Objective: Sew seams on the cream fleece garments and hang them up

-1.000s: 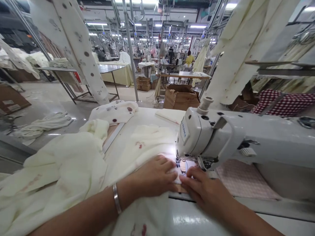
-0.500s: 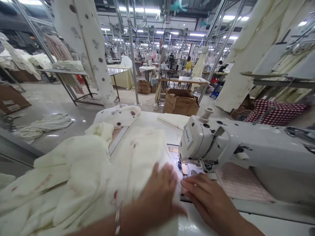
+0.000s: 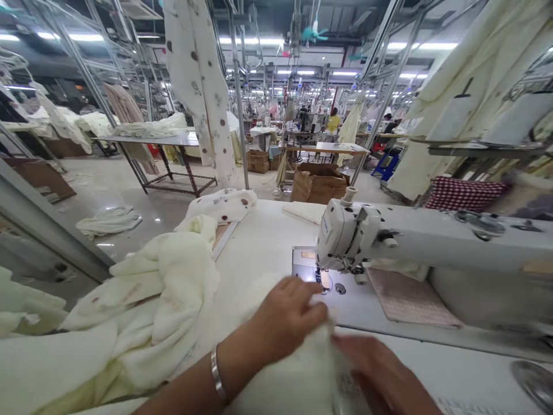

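My left hand (image 3: 285, 320) is curled over a bunched piece of cream fabric (image 3: 298, 369) near the table's front edge, fingers closed on it. My right hand (image 3: 380, 377) lies just to the right, partly under the same cloth; its fingers are blurred. A silver bangle sits on my left wrist. The white sewing machine (image 3: 415, 236) stands behind the hands, its needle area (image 3: 328, 279) now bare of cloth. A large heap of cream fabric (image 3: 142, 300) spreads to the left.
A pink padded mat (image 3: 406, 297) lies under the machine arm. A spotted cloth (image 3: 224, 204) rests at the table's far edge. Cardboard boxes (image 3: 317, 181), metal tables and hanging garments fill the floor beyond, with people at far workstations.
Both hands have drawn the cream fabric away from the needle toward me. The needle plate, covered a second ago, is now exposed. The view has tilted and pulled back.
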Motion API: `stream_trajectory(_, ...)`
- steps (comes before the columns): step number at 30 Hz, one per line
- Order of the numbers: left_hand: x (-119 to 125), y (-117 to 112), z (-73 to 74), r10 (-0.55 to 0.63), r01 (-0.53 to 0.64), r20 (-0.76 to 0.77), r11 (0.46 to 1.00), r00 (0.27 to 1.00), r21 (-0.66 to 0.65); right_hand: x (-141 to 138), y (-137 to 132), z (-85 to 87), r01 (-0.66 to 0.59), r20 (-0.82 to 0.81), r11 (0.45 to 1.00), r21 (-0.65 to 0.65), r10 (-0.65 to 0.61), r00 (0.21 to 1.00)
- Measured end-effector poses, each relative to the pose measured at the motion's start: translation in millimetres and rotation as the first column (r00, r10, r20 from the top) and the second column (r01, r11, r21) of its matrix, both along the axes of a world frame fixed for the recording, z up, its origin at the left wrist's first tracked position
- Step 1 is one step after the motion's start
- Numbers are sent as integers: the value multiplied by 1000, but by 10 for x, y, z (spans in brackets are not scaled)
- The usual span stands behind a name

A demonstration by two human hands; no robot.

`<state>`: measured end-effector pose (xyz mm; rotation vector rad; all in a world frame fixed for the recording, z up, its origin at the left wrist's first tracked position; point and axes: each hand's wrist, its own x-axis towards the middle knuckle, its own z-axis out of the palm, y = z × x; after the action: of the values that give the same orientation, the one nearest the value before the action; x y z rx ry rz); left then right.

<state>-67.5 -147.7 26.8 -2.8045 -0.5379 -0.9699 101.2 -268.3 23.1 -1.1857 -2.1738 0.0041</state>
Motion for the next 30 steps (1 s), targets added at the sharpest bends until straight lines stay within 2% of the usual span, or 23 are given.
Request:
stream_trajectory(2, -35, -312, 261, -141, 139, 160, 990, 977, 28, -51, 64, 197, 103, -29, 995, -3, -103, 994)
stream_trajectory(3, -81, -444, 409, -170, 171, 204, 985, 964, 14, -64, 94, 303, 69, -25, 998, -7, -69, 997)
stream_trajectory(4, -150, -541, 558, -160, 164, 216, 986, 963, -3, -62, 119, 406, 4, -30, 1000, -16, -4, 1000)
stream_trajectory(6, -344, -617, 823, -125, 112, 189, 991, 974, 74, -7, 148, 586, -85, -85, 993, -77, 79, 993)
stream_trajectory(8, -552, -580, 994, -71, 38, 220, 988, 973, 150, 84, 153, 703, -23, -203, 996, -85, 5, 979)
stream_trajectory(9, -631, -548, 1036, -44, 6, 276, 990, 960, 138, 119, 150, 736, 36, -258, 996, -81, -56, 964)
stream_trajectory(10, -680, -520, 1051, -17, -12, 341, 997, 940, 82, 133, 145, 755, 88, -299, 994, -69, -105, 948)
stream_trajectory(12, -680, -507, 1017, -17, 24, 396, 1000, 918, -14, 75, 133, 775, 131, -319, 991, -41, -137, 938)
stream_trajectory(14, -587, -552, 954, -50, 38, 389, 999, 920, 39, -78, 122, 806, 47, -266, 998, -47, -58, 962)
stream_trajectory(17, -477, -637, 923, -16, -92, 471, 974, 882, 206, -302, 116, 915, -165, -187, 980, -114, 142, 972)
stream_trajectory(18, -481, -648, 940, 4, -116, 512, 975, 859, 189, -335, 117, 959, -214, -183, 966, -144, 186, 965)
stream_trajectory(19, -508, -647, 965, 15, -91, 529, 989, 849, 117, -343, 117, 999, -228, -194, 958, -174, 194, 962)
stream_trajectory(21, -608, -619, 1023, 15, 55, 493, 990, 870, -128, -294, 115, 1043, -180, -225, 960, -215, 131, 965)
stream_trajectory(23, -726, -580, 1068, -10, 171, 425, 924, 905, -343, -200, 113, 1019, -86, -248, 972, -221, 29, 968)
stream_trajectory(24, -781, -564, 1084, -13, 185, 399, 900, 917, -396, -149, 115, 984, -63, -255, 969, -241, 0, 967)
stream_trajectory(25, -829, -552, 1099, -9, 174, 373, 894, 928, -412, -102, 122, 940, -62, -262, 960, -274, -13, 965)
stream_trajectory(28, -922, -532, 1145, 4, 86, 233, 923, 972, -375, 4, 169, 833, -52, -306, 911, -410, -83, 949)
stream_trajectory(30, -918, -530, 1178, 54, -7, 145, 953, 988, -304, 8, 216, 851, 30, -353, 917, -397, -183, 918)
